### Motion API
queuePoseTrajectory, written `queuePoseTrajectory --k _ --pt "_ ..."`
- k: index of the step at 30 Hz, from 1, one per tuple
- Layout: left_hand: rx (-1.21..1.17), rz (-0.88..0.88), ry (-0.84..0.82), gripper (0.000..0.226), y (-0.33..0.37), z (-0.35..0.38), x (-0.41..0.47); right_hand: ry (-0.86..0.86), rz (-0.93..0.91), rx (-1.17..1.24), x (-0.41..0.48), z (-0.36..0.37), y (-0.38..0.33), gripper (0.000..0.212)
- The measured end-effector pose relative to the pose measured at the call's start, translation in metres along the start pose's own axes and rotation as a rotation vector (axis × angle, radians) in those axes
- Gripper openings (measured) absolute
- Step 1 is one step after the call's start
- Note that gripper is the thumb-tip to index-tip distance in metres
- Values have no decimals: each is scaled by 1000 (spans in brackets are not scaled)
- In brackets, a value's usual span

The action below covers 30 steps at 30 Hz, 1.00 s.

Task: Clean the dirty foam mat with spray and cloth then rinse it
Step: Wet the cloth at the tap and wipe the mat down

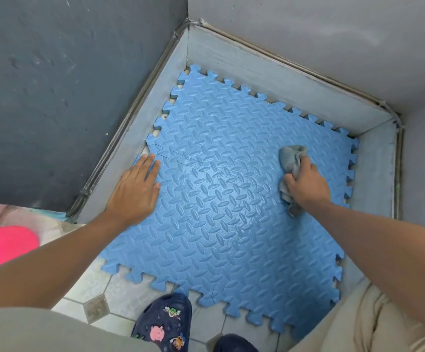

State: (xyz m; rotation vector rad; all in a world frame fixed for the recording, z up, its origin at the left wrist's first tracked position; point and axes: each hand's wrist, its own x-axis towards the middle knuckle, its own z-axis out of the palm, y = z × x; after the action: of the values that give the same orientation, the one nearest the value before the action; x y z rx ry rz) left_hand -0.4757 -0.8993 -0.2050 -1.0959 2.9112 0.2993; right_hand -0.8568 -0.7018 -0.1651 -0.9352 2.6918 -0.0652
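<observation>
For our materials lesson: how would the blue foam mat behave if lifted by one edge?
Probably light and floppy: the foam mat is thin with jigsaw edges. It may slide when rubbed, since the left hand presses it down while the right hand holds the cloth on it.

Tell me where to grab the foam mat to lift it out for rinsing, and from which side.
Grip the foam mat by its near toothed edge, coming from the person's side. That edge lies free over the tiled floor, while the far and side edges sit against the low walls. Fingers under and thumb on top should work, since it lies flat there.
</observation>
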Motion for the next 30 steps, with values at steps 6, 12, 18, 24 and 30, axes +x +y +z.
queuePoseTrajectory --k 6,12,18,24,30 --pt "-41 -7 24 59 0 2 0 64 -102 85 -7 6 -41 51" --pt "-74 7 61 57 0 2 1 -101 -690 57 -43 39 -166 55" --pt "-55 11 85 55 0 3 0 -112 -844 -49 -26 46 -225 52" --pt "-81 4 92 56 -1 5 -2 17 -326 43 87 9 -163 50" --pt "-86 8 102 57 -2 9 -1 79 0 34 145 -14 -95 50"
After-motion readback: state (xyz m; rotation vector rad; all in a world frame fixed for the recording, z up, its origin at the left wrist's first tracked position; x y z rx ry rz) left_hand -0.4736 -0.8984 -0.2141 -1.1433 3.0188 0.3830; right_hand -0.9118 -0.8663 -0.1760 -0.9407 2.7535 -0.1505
